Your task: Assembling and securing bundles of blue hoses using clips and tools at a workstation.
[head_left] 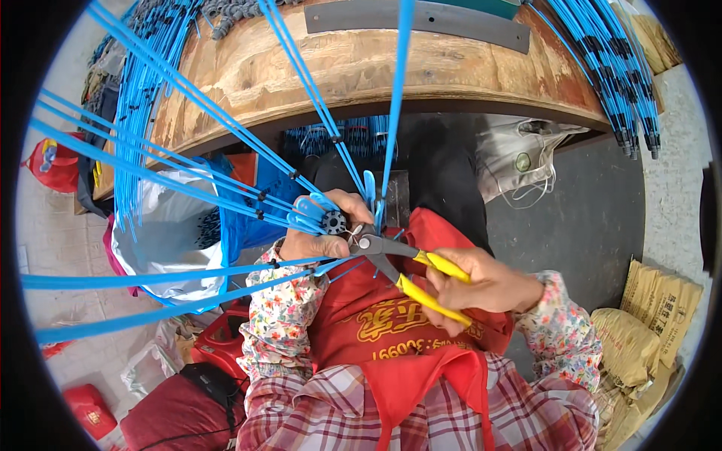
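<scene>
My left hand (307,245) is closed around the centre of what looks like an umbrella frame, gripping its black notched hub (334,222). Long blue ribs (226,197) with small black joints fan out from there to the left and away from me. A thin pale wire shows beside the hub, close to the thumb. In my right hand (489,279) is a pair of pliers (438,302) with yellow handles and dark jaws. Their handles are spread, and the jaw tips reach the wire area by my left fingers; whether they bite on it is hidden.
Ahead stands a wooden workbench (353,71) with a grey metal strip (421,19) on it. Bundles of blue ribs (613,71) hang over its right end, more at its left. A lined bag (169,225) is at the left, brown sacks (628,353) at the lower right.
</scene>
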`<act>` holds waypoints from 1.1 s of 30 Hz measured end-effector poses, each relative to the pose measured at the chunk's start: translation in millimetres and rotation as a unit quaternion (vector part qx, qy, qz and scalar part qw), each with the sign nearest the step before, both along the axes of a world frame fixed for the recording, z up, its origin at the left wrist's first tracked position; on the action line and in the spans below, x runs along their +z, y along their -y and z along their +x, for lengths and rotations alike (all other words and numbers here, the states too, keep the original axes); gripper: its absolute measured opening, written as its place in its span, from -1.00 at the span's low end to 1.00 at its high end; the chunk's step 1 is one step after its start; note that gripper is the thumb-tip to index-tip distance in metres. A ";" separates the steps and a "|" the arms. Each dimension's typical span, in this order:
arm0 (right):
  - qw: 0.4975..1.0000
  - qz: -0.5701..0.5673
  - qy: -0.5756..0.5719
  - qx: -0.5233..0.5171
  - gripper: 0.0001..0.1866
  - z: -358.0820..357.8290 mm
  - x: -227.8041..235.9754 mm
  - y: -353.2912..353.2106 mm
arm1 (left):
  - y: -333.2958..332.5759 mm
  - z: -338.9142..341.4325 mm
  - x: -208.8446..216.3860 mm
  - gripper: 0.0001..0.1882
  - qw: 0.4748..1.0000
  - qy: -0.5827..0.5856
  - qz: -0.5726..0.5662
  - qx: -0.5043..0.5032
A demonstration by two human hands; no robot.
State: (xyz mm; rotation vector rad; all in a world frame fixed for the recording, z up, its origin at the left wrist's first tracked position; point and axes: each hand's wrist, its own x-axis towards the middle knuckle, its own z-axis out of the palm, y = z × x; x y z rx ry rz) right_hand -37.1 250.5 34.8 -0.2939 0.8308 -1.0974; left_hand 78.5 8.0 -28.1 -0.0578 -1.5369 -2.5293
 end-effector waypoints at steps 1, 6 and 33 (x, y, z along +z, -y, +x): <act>1.000 0.000 0.001 -0.003 -0.60 -0.5 2.6 -0.2 | 0.2 -0.6 0.4 -0.44 1.000 0.001 0.000 -0.003; 0.774 -0.050 -0.630 -0.041 -0.55 0.7 22.0 1.1 | 0.3 -1.5 13.7 -0.43 0.999 0.045 -0.004 -0.008; 0.567 -0.043 -0.819 -0.078 -0.51 14.8 4.8 -12.4 | -9.2 -18.5 6.8 -0.54 0.998 0.032 -0.024 -0.041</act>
